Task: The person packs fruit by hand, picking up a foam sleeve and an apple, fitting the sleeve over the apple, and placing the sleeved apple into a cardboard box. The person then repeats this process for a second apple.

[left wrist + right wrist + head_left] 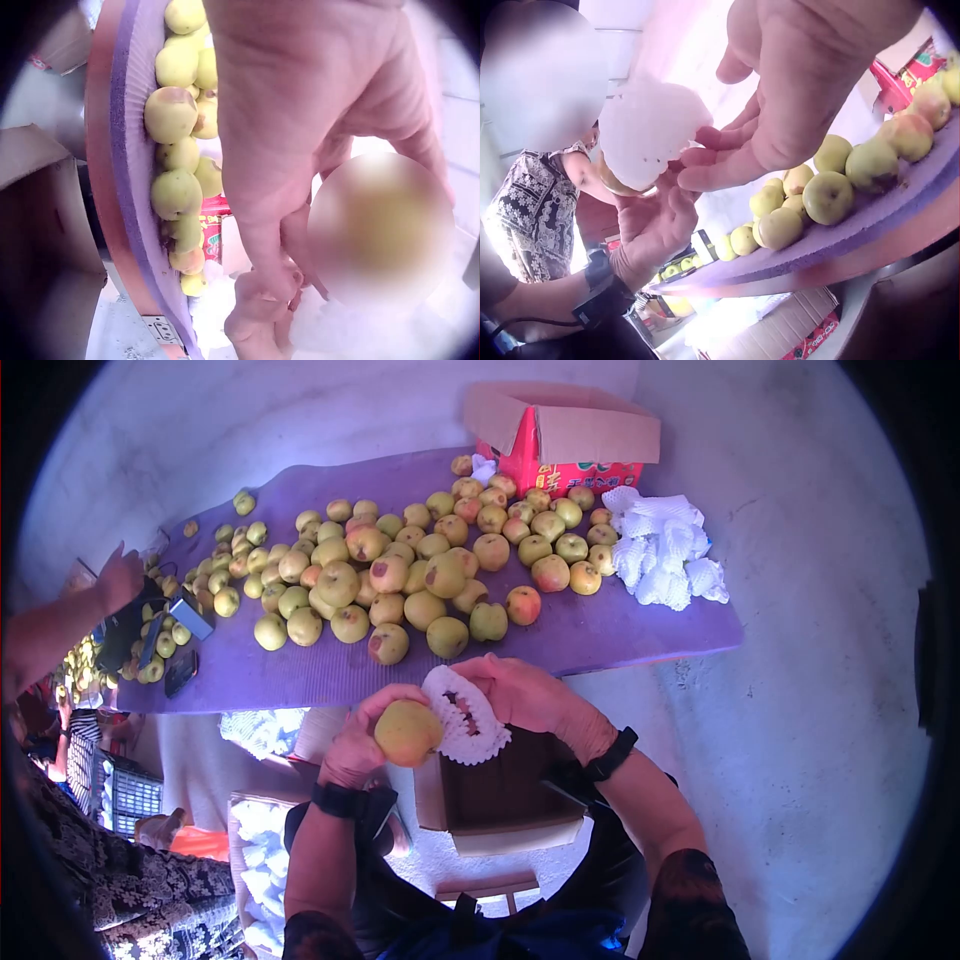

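Note:
A yellow-green apple (408, 733) rests in the left hand (362, 737), its fingers and thumb curled round it. Beside it the right hand (530, 700) holds a white foam net (466, 716), which is spread with an opening in its middle. In the left wrist view the apple (381, 231) is blurred, near the left hand (307, 97). The right wrist view shows the net (651, 135) at the fingertips of the right hand (795, 90), covering much of the apple; the left hand (656, 225) is below it.
Many apples (338, 584) lie on a purple-covered table (640, 632). A red box (560, 435) and a pile of foam nets (662, 550) stand at its right end. An open carton (500, 832) is below the hands. Another person's arm (70, 610) reaches in at the left.

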`<state>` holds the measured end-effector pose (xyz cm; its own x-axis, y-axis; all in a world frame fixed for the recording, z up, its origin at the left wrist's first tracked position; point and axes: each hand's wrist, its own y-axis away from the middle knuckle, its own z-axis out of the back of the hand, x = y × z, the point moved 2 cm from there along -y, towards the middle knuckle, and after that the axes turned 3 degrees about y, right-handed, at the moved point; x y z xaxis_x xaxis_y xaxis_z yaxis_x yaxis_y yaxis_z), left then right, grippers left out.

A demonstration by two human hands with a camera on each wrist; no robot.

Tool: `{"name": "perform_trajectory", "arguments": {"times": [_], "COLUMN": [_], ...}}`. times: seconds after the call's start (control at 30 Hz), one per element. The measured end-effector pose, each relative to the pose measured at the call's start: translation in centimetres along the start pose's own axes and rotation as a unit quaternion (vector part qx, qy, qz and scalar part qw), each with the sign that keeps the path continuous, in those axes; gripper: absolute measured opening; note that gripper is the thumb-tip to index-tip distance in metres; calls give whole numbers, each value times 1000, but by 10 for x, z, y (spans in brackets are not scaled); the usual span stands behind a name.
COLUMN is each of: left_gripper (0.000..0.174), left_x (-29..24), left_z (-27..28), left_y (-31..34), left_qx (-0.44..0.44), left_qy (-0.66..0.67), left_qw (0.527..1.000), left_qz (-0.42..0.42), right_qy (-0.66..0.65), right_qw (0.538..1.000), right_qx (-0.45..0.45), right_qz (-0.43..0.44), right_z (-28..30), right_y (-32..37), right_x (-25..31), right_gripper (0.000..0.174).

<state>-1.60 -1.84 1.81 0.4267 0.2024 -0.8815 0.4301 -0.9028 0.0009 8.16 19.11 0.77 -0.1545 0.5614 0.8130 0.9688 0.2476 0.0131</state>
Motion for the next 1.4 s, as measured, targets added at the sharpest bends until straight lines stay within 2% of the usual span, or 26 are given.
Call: {"name": "perform_trajectory", "arguments": {"times": [0.07, 0.2, 0.37, 0.53, 0.73, 0.8, 0.87, 0.9, 1.03, 1.1, 1.2, 1.23, 1.37, 1.4], "left_gripper": [100, 103, 105, 102, 96, 93, 90, 88, 77, 67, 61, 61, 64, 64], "left_x": [2, 3, 5, 0, 3, 3, 1, 0, 17, 26, 34, 35, 40, 41], "left_z": [6, 5, 11, 11, 8, -3, -4, -3, 13, 9, -7, -11, -15, -15], "left_y": [1, 5, 6, 5, 2, -4, -7, -9, -21, -27, -33, -35, -38, -38], "left_qx": [15, 48, 39, 12, 52, 108, 92, 80, 27, 14, -31, -31, -28, -23], "left_qy": [8, 16, 22, 18, 44, 78, 66, 54, 71, 160, 191, 193, 176, 170], "left_qw": [1000, 997, 998, 1000, 998, 991, 993, 995, 997, 987, 980, 980, 983, 984], "left_qz": [8, 52, 33, -18, 8, -7, -19, -28, -29, -29, -35, -34, -37, -44], "right_qy": [-53, -50, -71, -51, -48, -43, 31, 39, 45, 56, 83, 105, 185, 258], "right_qw": [998, 997, 992, 996, 997, 998, 998, 998, 998, 998, 994, 994, 982, 962], "right_qx": [12, 52, 101, 66, 47, 41, -25, -25, -15, 13, 60, 21, -7, -49], "right_qz": [8, 26, 0, 3, 31, 31, 43, 31, 31, 10, -30, -14, 50, 71], "right_z": [-1, -1, -5, -13, -3, -3, -7, -10, -27, -34, -33, -40, -34, -33], "right_y": [2, 6, 11, 12, 15, 17, 23, 26, 29, 27, 20, 17, 11, 12], "right_x": [2, 3, 6, 8, 10, 11, 16, 19, 23, 21, 11, 13, 12, 14], "right_gripper": [47, 45, 48, 49, 45, 44, 40, 38, 29, 27, 34, 28, 26, 25]}}
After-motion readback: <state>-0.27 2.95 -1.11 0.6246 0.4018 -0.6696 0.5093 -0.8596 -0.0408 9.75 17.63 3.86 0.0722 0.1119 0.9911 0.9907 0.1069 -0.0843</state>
